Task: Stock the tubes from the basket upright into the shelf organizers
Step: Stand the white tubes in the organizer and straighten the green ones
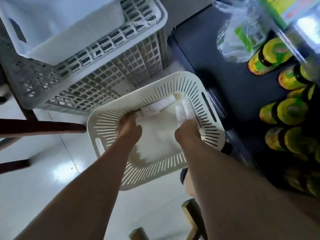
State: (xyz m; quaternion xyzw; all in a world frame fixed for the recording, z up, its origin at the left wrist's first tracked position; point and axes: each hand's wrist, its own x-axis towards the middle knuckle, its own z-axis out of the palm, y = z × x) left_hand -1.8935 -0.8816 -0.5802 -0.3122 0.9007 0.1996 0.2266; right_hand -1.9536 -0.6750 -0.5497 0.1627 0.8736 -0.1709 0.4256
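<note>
Head view: left hand [129, 129] and right hand [187, 131] reach, apart, into a cream slotted basket [173, 87], meeting a labelled white tube [156, 105] and two pale tubes [184, 110] (grips hidden, cannot tell). Beyond the left hand stand grey crates [103, 75]; right of the right hand, green-capped bottles [290, 111].

Cream slotted basket [195, 94], rounded corners, handle slot in 2 opp. walls. Inside: white labelled tube [156, 105] lying flat by basket's far-left wall. 2 more white tubes [183, 110] lying side by side along its right wall, none upright.
</note>
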